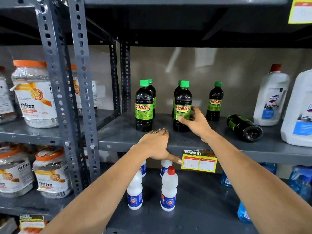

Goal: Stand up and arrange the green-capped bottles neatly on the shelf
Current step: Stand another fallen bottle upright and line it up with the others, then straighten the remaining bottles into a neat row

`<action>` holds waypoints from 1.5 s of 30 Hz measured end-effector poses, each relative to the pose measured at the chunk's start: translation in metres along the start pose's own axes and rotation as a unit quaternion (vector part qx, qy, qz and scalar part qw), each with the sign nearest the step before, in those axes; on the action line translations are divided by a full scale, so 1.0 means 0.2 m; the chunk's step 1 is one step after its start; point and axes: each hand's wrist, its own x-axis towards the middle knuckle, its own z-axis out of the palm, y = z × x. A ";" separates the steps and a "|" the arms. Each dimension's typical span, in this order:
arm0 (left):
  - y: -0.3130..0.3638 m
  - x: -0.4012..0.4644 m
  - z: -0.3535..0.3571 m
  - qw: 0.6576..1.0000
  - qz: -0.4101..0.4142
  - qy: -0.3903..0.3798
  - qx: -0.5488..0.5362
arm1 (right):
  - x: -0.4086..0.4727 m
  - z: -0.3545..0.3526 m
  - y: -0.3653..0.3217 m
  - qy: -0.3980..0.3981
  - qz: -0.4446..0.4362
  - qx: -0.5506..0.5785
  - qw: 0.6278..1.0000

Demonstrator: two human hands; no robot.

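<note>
The grey shelf (219, 146) carries six green-capped bottles. Two big white jugs (270, 97) stand at 3 o'clock on it, their labels to the front. At the 9 o'clock side, on the next rack, there are clear jars (36, 93) with orange lids. The left front bottle (144, 106) stands upright, and a second one (152, 97) is just behind it. The middle bottle (182, 107) also stands upright with another (176, 97) close behind. One more bottle (215, 102) stands alone toward 2 o'clock. The last bottle (244, 127) lies on its side near the jugs, its base to the front.

The right hand (194, 120) has its fingers spread half open around the lower label of the middle bottle, touching it. The left hand (157, 146) lies flat over the shelf edge and holds no bottle; its thumb points down to the yellow price tag (199, 163).
</note>
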 end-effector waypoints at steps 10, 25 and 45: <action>0.00 -0.06 -0.01 0.997 0.054 0.030 -0.036 | -0.03 -0.02 -0.04 0.043 -0.005 0.040 0.998; 0.57 0.24 -0.08 0.995 0.092 -0.042 -0.022 | -0.09 -0.86 0.02 0.065 0.265 -0.388 0.880; 0.51 0.29 -0.01 0.992 0.104 -0.030 -0.061 | -0.02 -0.70 0.28 0.104 0.093 0.075 0.987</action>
